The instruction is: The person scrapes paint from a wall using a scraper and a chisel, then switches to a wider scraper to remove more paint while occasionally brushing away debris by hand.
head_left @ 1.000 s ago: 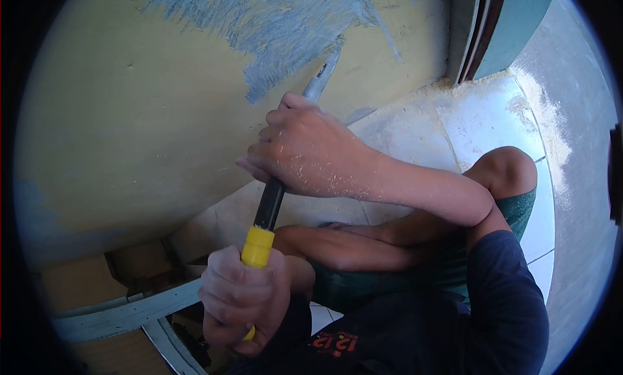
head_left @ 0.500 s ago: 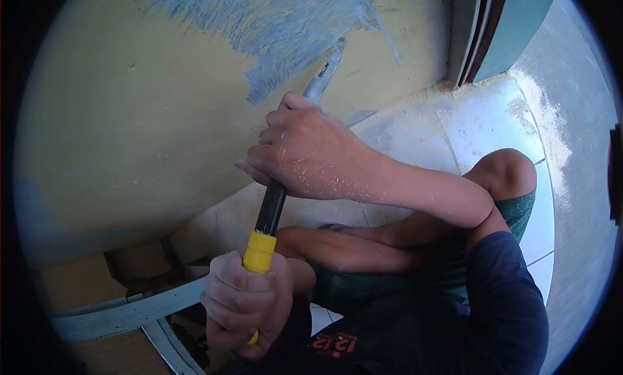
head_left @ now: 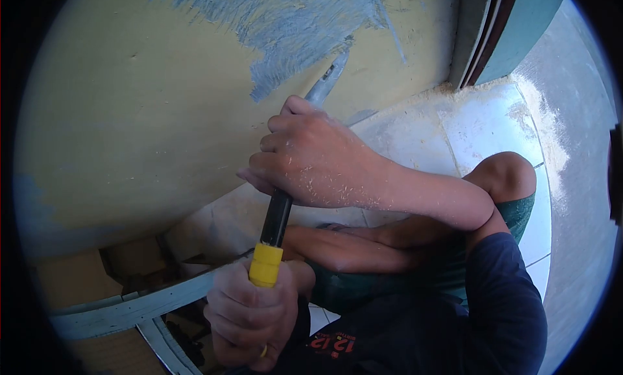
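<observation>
My right hand (head_left: 311, 151), dusted with pale flakes, is wrapped round the upper shaft of a long scraping tool (head_left: 275, 222). The tool has a grey metal end and a black shaft with a yellow collar. Lower down, my left hand (head_left: 250, 313) is closed in a fist round its yellow handle end. The metal tip meets the yellow wall (head_left: 143, 128) at the lower edge of a rough blue-grey patch (head_left: 298, 24), where streaks run through the surface. I cannot make out the exact shape of the tip's edge.
At lower left, a pale blue wooden frame (head_left: 156, 302) stands beside brown panels (head_left: 71, 278). My crossed legs (head_left: 357, 248) rest on the light tiled floor (head_left: 409, 138). A door frame (head_left: 477, 37) rises at upper right, with pale dust (head_left: 548, 132) scattered near it.
The tool and both hands have shifted slightly down and to the right in the view. Both hands still grip it, and the tip remains at the patch's lower edge.
</observation>
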Tool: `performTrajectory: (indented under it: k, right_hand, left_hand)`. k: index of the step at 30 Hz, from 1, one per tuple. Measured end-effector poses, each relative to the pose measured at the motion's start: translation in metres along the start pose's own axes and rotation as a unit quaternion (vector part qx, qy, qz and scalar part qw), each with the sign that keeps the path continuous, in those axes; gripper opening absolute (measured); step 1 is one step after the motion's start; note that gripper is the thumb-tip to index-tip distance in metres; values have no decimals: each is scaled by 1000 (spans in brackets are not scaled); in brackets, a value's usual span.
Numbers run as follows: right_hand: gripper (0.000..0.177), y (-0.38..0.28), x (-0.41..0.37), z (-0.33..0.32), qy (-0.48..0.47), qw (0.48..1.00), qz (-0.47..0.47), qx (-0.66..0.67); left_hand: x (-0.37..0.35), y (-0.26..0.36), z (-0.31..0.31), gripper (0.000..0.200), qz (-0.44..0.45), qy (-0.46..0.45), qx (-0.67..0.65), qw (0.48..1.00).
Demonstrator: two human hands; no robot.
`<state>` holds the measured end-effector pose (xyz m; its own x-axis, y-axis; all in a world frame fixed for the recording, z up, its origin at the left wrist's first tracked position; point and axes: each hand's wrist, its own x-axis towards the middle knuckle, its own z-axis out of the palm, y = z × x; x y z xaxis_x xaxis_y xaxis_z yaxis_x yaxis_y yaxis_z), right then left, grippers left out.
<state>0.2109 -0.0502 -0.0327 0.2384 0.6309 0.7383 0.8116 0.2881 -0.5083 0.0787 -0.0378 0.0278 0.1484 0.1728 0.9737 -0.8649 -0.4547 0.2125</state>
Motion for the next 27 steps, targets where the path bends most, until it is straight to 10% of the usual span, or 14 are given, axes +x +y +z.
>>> performTrajectory:
  k: [27]
  right_hand:
    - [26,5,-1,1,-37,999,12,2]
  left_hand:
    - [-3,-7,-6,31,-5,-24,16,1000]
